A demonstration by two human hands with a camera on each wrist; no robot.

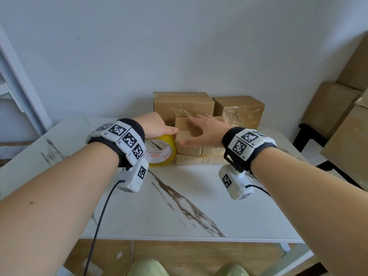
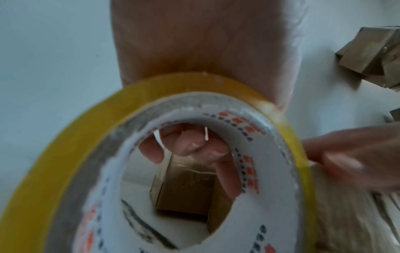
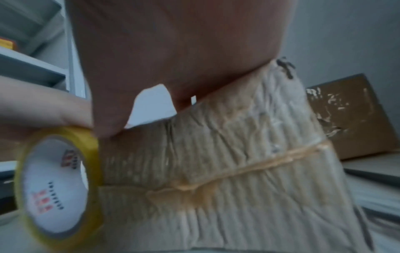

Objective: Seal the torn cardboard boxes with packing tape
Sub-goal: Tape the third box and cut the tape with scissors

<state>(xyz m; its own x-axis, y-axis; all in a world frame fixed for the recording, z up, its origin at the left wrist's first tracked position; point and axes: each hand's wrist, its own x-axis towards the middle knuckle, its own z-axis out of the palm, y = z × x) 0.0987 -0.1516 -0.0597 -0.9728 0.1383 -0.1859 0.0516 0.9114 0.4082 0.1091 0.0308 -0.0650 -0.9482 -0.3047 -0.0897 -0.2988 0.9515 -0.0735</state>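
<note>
**Desk:** So where did the tape sit against the box?

**Photographer:** Pictured, the person's left hand gripped the yellow tape roll, which stood on edge on the marble table and touched the left end of the near cardboard box. The left wrist view showed fingers curled through the core.

**Desk:** And the other hand?

**Photographer:** The right hand lay flat on top of that box, fingers straight and spread, holding nothing, thumb toward the roll. The right wrist view showed the box's front face already crinkled with tape and a ridge of it running across.

**Desk:** Which way would the next strip have to run?

**Photographer:** By my reading, rightward. The box's long axis lay left to right across the table, the roll was at its left end, and the left hand was the nearer one to feed it. The right hand seemed placed to steady the box or press tape down. Whether a free tail was already stuck, I could not tell.

**Desk:** Anything behind?

**Photographer:** Two more taped boxes, the left rear box and the right rear box, stood against the wall, just behind the near one.
</note>
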